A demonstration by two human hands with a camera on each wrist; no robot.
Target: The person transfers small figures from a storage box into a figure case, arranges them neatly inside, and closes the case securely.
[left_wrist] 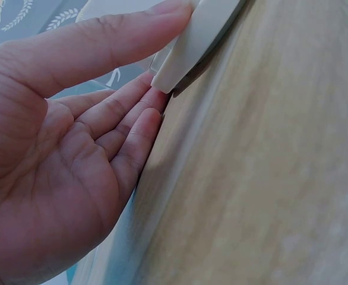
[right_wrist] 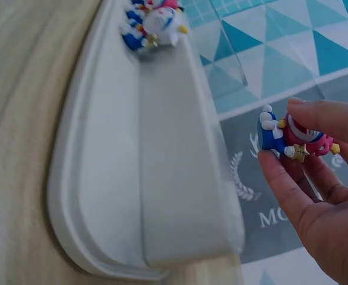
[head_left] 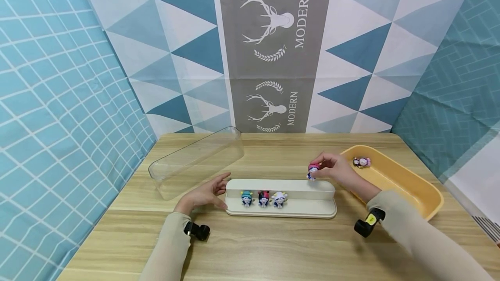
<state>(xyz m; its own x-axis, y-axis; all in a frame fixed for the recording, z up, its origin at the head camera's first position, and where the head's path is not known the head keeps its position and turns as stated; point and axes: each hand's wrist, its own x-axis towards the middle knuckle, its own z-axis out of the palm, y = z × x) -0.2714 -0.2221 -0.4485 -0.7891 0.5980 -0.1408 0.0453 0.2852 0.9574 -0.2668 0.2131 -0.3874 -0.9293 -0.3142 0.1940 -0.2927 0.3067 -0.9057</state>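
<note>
A white stepped display base (head_left: 281,210) lies on the table, with a low front ledge and a raised back step. Along that ledge stand three small figurines: one with a teal hat (head_left: 246,198), one in red and black (head_left: 263,198) and one with a white hat (head_left: 279,199). My right hand (head_left: 332,169) pinches a pink-hatted figurine (right_wrist: 287,133) between thumb and fingers, over the right part of the back step. At the base's left end is my left hand (head_left: 205,194), fingers extended, its thumb and fingertips touching the end (left_wrist: 180,59).
On the right stands a yellow tray (head_left: 406,198) with figurines (head_left: 362,162) near its far left corner. A clear plastic cover (head_left: 195,159) lies at the back left. Patterned cloth (head_left: 273,64) hangs behind the wooden table (head_left: 273,250).
</note>
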